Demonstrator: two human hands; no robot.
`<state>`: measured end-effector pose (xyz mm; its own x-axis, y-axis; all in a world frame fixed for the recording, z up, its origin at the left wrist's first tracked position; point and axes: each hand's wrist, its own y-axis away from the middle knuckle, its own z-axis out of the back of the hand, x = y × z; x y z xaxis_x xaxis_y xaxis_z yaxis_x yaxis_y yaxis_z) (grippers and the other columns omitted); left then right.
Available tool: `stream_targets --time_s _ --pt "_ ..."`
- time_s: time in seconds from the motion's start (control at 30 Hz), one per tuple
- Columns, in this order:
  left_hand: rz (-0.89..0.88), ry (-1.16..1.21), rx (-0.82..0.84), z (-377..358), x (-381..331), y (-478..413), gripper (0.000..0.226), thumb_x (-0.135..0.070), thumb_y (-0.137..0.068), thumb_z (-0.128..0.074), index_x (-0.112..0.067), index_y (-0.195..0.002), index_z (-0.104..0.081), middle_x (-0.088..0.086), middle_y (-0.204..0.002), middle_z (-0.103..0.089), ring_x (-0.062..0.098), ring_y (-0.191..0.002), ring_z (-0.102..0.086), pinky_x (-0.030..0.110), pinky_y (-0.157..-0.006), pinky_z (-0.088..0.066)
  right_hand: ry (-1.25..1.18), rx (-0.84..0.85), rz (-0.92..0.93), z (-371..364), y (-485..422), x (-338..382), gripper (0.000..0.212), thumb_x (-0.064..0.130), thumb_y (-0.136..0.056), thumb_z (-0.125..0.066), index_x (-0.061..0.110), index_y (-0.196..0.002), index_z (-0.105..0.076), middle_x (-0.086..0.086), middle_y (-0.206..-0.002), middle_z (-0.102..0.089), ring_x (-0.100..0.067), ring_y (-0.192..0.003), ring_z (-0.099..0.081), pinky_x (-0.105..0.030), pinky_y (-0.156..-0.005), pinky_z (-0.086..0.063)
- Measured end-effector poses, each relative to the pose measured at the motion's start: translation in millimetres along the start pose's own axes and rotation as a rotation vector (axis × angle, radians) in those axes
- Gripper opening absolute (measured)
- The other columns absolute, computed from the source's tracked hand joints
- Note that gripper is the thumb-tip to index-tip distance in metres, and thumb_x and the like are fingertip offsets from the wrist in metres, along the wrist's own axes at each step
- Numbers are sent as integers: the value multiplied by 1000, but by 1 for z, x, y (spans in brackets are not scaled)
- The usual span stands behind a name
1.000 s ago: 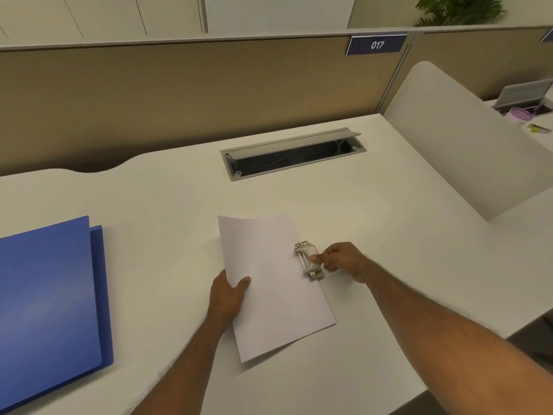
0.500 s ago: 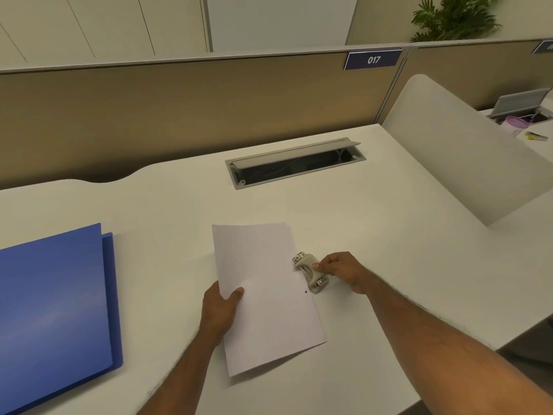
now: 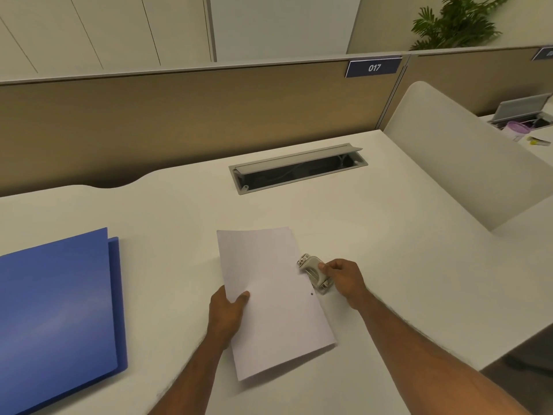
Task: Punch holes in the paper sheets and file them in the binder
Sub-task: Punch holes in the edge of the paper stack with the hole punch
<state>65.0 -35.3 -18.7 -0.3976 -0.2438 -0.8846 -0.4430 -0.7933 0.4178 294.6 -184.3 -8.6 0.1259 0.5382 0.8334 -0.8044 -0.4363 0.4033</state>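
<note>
A white paper sheet (image 3: 269,298) lies on the white desk (image 3: 389,241), with one small punched hole near its right edge. My left hand (image 3: 227,313) grips the sheet's left edge, thumb on top. A small grey hole punch (image 3: 314,272) sits at the sheet's right edge, just beyond the hole. My right hand (image 3: 344,280) holds the punch from the right with its fingertips. A closed blue binder (image 3: 57,313) lies flat at the left of the desk.
A grey cable tray (image 3: 299,169) with its lid raised is set into the desk behind the paper. A beige partition (image 3: 179,115) runs along the back. A white curved divider (image 3: 449,157) stands at the right.
The punch has come off the paper's edge, leaving a hole in the sheet. My left hand has shifted the sheet slightly toward me, so the punch sits farther up its right edge.
</note>
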Motion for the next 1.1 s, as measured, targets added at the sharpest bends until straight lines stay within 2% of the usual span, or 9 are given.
stream_targets --time_s 0.23,0.37,0.53,0.7,0.9,1.1 --pt "-1 -5 -3 0 -1 -2 40 -16 -88 -67 -8 -126 -58 9 -117 -66 32 -103 -64 50 -94 -52 168 -12 29 -4 0 1 25 34 -87 -65 22 -66 -60 1 -74 -62 -18 -73 -53 -38 -79 -43" --pt "15 14 -10 -1 0 -3 41 -16 -88 -67 -7 -127 -57 11 -119 -66 33 -105 -64 51 -95 -51 127 -9 -7 -5 1 3 26 30 -89 -64 17 -67 -60 -2 -73 -61 -18 -71 -52 -33 -73 -40" --pt "29 48 -36 -7 0 -1 43 -19 -88 -68 -7 -127 -57 11 -122 -65 33 -108 -62 51 -98 -50 36 -41 -13 -8 3 5 30 24 -91 -63 13 -63 -58 -2 -64 -55 -21 -66 -47 -33 -67 -38" --pt "1 0 -32 -4 1 -1 43 -16 -88 -67 -6 -129 -57 11 -123 -65 32 -108 -63 49 -98 -50 114 -100 -3 -15 8 2 26 32 -90 -62 15 -71 -59 -3 -74 -62 -22 -74 -54 -45 -83 -46" --pt "-87 -111 26 20 -9 -21 38 -11 -87 -67 -5 -125 -60 13 -117 -67 25 -96 -64 35 -86 -51 206 -34 32 -9 5 7 25 33 -90 -63 20 -69 -58 0 -74 -61 -19 -73 -53 -35 -73 -43" --pt "31 15 -55 8 2 -10 44 -13 -87 -67 -4 -129 -56 14 -123 -64 32 -107 -63 48 -97 -50 154 -179 -50 -18 8 2 26 39 -90 -60 17 -77 -64 0 -75 -66 -29 -85 -64 -48 -91 -47"
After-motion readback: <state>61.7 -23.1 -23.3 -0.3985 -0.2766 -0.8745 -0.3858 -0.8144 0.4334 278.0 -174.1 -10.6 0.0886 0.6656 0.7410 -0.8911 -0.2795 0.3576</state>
